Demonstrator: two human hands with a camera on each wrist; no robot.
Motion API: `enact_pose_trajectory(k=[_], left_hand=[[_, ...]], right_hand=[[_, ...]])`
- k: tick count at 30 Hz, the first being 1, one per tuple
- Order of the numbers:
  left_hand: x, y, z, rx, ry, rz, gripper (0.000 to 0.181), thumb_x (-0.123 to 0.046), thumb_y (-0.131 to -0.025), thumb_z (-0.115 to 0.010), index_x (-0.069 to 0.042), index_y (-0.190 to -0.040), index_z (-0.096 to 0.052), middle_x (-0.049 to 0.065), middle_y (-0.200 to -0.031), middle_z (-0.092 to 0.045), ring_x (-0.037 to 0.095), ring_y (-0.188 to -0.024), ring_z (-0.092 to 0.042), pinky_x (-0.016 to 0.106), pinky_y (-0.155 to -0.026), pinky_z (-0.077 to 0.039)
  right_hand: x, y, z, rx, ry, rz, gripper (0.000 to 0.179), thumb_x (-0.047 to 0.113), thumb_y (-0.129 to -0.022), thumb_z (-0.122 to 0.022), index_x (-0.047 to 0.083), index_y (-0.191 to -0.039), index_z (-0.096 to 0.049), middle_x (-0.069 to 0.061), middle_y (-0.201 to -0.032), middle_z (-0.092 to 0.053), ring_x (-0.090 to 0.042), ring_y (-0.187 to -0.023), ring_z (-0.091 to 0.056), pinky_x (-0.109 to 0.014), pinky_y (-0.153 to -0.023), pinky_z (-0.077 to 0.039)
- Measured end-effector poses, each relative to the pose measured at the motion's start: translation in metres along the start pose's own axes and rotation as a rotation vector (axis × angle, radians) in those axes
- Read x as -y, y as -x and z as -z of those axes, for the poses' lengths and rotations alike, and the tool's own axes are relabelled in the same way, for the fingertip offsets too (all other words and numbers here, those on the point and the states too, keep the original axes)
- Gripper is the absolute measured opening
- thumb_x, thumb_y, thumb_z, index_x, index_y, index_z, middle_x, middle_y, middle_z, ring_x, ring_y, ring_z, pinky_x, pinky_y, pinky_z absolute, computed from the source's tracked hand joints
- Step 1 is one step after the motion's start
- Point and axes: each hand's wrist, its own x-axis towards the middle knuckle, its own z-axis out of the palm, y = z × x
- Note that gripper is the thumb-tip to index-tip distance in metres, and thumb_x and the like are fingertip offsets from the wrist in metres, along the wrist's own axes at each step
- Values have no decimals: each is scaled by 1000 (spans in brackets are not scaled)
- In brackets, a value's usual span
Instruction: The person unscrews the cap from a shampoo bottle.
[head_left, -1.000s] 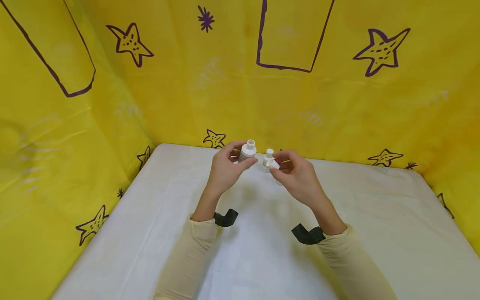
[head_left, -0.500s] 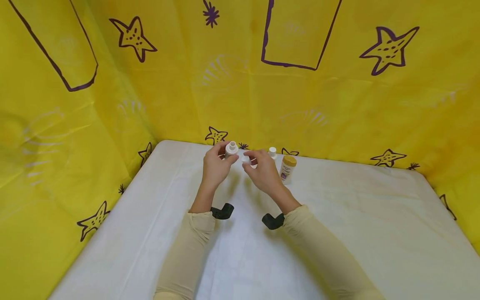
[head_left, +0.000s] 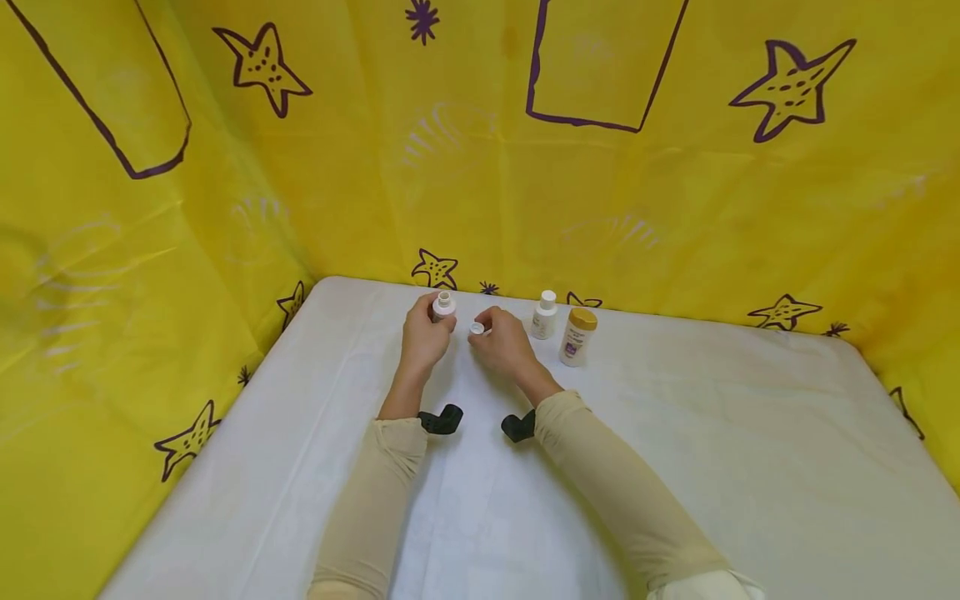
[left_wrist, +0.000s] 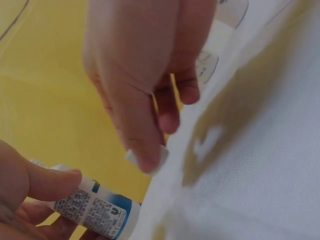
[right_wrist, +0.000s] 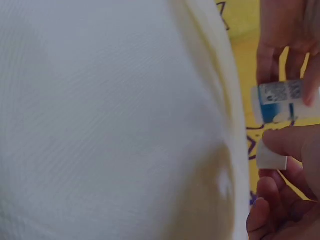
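Note:
In the head view my left hand (head_left: 424, 336) grips a small white bottle (head_left: 444, 305) upright, its neck bare and uncapped. The left wrist view gives its printed label (left_wrist: 80, 204) and a blue band near the base. To the right of it, my right hand (head_left: 506, 343) pinches a white cap (head_left: 476, 329) between thumb and fingers, low over the table and apart from the bottle. From the right wrist, the cap (right_wrist: 271, 156) appears just beside the bottle (right_wrist: 280, 100).
Right of my right hand stand a white-capped bottle (head_left: 544, 317) and a pale bottle with an orange-yellow lid (head_left: 576, 337). A white cloth (head_left: 720, 433) covers the table. Yellow patterned sheeting (head_left: 480, 192) rises behind the far edge and along the sides.
Both hands have shifted left and come lower, bottle and cap with them. My right hand has moved off from in front of the two standing bottles, which now show fully.

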Motion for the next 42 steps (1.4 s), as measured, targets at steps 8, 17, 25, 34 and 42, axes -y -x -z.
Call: enact_pose_trajectory(k=[8, 17, 25, 34, 42], left_hand=[[5, -1, -1, 68, -62, 67, 52, 0, -95, -59, 3, -145, -44, 22, -148, -51, 34, -140, -49, 48, -119, -40], [8, -2, 0, 63, -93, 70, 51, 2, -94, -57, 4, -143, -44, 22, -148, -51, 34, -140, -49, 48, -121, -38], [12, -4, 1, 81, -85, 98, 53, 1, -96, -55, 3, -147, -40, 21, -151, -48, 34, -140, -48, 49, -121, -37], [9, -3, 3, 92, -126, 109, 57, 1, -96, -56, -2, -150, -37, 19, -156, -45, 33, -144, -45, 49, -122, -35], [-6, 2, 12, 42, -173, 49, 69, -4, -93, -68, -7, -153, -36, 17, -156, -46, 34, -145, -44, 49, -121, -37]], right_hand=[[-12, -4, -6, 23, 38, -3, 28, 17, -91, -75, 4, -114, -64, -11, -103, -66, -25, -95, -60, -39, -89, -52], [-13, -5, -8, 76, 75, 13, 27, 15, -92, -73, 4, -116, -66, -12, -103, -65, -25, -93, -59, -37, -88, -51], [-15, -6, -8, 102, 75, -10, 28, 18, -93, -74, 4, -117, -66, -11, -103, -65, -23, -92, -58, -35, -86, -50], [-13, -5, -8, 113, 58, -30, 30, 19, -94, -74, 5, -119, -65, -10, -106, -64, -24, -95, -58, -36, -89, -51], [-10, -2, -6, 97, 59, 1, 40, 20, -91, -77, 5, -126, -63, -13, -117, -63, -28, -105, -58, -41, -100, -51]])
